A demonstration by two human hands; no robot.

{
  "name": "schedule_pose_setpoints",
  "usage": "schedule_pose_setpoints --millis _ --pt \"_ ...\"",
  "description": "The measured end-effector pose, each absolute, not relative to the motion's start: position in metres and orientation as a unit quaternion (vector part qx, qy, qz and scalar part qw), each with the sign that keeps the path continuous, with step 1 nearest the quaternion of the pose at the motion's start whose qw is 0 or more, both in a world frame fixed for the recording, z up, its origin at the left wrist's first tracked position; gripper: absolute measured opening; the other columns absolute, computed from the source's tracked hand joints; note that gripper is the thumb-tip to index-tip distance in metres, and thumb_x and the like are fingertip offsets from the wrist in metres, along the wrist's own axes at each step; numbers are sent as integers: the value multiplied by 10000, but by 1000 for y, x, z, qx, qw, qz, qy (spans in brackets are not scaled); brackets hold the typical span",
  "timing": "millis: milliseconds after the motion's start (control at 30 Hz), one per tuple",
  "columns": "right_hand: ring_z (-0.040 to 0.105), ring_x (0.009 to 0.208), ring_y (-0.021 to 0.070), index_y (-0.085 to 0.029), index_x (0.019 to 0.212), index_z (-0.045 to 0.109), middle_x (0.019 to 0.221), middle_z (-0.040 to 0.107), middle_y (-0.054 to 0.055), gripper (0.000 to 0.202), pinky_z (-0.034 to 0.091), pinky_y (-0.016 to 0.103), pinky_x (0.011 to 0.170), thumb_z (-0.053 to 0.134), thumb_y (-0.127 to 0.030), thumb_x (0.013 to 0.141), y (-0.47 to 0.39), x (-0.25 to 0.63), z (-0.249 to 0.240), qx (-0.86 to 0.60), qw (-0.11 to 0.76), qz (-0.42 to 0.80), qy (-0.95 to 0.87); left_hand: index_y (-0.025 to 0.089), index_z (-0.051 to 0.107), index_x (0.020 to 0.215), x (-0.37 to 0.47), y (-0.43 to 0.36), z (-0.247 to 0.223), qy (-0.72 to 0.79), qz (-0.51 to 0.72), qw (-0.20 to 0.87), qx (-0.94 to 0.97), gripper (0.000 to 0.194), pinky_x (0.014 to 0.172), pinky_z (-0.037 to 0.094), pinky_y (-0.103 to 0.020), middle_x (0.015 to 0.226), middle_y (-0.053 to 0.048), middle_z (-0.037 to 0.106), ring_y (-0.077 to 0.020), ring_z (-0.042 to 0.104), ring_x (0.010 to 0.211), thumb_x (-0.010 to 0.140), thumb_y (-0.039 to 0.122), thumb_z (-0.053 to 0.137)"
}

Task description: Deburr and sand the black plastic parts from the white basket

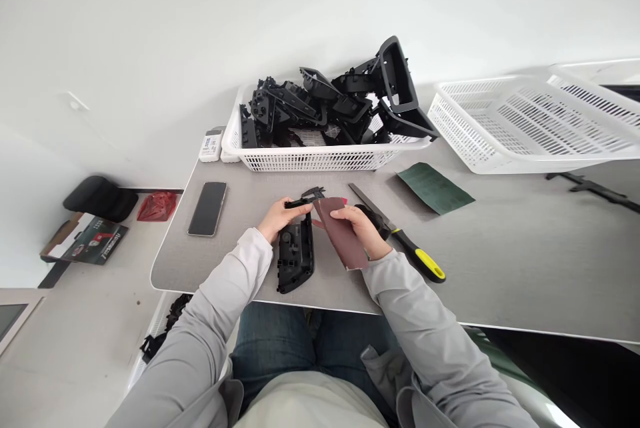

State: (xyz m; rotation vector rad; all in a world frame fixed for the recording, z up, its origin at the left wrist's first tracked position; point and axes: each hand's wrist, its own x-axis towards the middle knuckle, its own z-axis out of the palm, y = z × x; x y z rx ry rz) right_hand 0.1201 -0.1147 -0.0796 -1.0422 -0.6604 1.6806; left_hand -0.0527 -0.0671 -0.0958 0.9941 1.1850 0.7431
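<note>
Lying lengthwise toward the person, near the front edge of the grey table (pixel 525 255), a black plastic part (pixel 295 258) shows its ribbed, hollow side upward; whether its near end rests on the surface or sits just above it, I cannot tell. The left hand (pixel 277 218) is closed on the far end, thumb across the rim, a hold that probably steadies the part while leaving most of its length uncovered. Just beside it, the right hand (pixel 363 227) pinches a brown sheet (pixel 344 236), which looks like sandpaper, thumb on top and fingers largely hidden beneath; gripping it by one side presumably leaves the edge facing the part free. Beyond the right hand, a file (pixel 419 255) lies slantwise with its yellow-and-black handle toward the person, likely so that it can be picked up without reaching across. Farther off lies a green sheet (pixel 435 188), slightly curled, apart from the hands. Behind everything, against the wall, a white basket (pixel 310 160) holds heaped black parts (pixel 310 98), its low walls apparently keeping the pile together yet within arm's reach. A phone (pixel 207 209) lies well to the left, seemingly placed there to stay out of the way.
</note>
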Motion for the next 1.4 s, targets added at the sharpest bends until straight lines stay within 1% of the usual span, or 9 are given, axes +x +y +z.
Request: schedule_pose_setpoints --millis 67,167,267,367,633,800,967,1133,1400 --pt "627 652 168 -193 615 665 648 680 -4 88 535 327 716 710 -242 556 -114 120 -81 -422 532 687 -257 191 458 711 -53 -67 -97 523 317 659 437 540 435 271 -190 504 86 488 -54 439 420 463 396 892" --pt "610 595 161 -187 577 643 571 643 -5 85 512 294 615 698 -246 550 -114 122 -79 -456 526 673 -250 204 442 751 -52 -68 -98 536 299 660 435 586 456 330 -195 532 83 535 -80 499 446 424 335 910" --pt "561 507 142 -174 611 653 535 629 0 111 433 260 492 677 -257 541 -113 124 -73 -507 472 670 -265 215 412 726 -51 -69 -96 553 300 645 435 555 430 312 -193 485 96 499 -82 482 410 483 372 886" --pt "499 443 118 -172 586 632 490 600 -10 100 372 248 449 652 -252 529 -114 126 -68 -538 409 675 -297 210 422 709 -51 -68 -97 551 315 633 444 516 410 287 -187 465 99 480 -64 439 382 536 424 858" --pt "511 464 114 -161 616 649 533 623 -3 116 348 241 466 634 -262 561 -116 125 -73 -534 351 673 -373 195 479 712 -52 -66 -101 526 311 642 463 487 392 205 -190 432 113 390 -35 334 354 577 517 819" --pt "510 462 116 -166 592 630 527 616 -2 73 335 235 450 611 -237 593 -115 123 -76 -553 319 652 -410 203 469 710 -51 -67 -100 536 298 633 472 475 384 204 -192 405 119 362 -42 317 353 610 537 791" --pt "488 441 102 -175 586 607 509 589 -18 73 327 228 436 604 -245 606 -115 125 -76 -560 338 637 -408 204 463 700 -52 -67 -100 526 291 640 478 477 377 176 -196 393 125 339 -43 291 347 608 538 792" --pt "503 456 117 -173 572 616 513 611 -10 64 328 231 436 611 -237 575 -116 127 -75 -554 298 647 -431 198 471 680 -53 -67 -101 525 291 644 475 494 379 179 -193 396 117 353 -39 302 341 576 544 808" --pt "488 428 112 -181 513 601 465 589 -23 73 308 225 412 604 -238 560 -116 128 -76 -548 313 645 -432 199 464 672 -52 -68 -98 526 293 649 465 500 378 171 -192 393 119 342 -36 299 333 560 529 824"
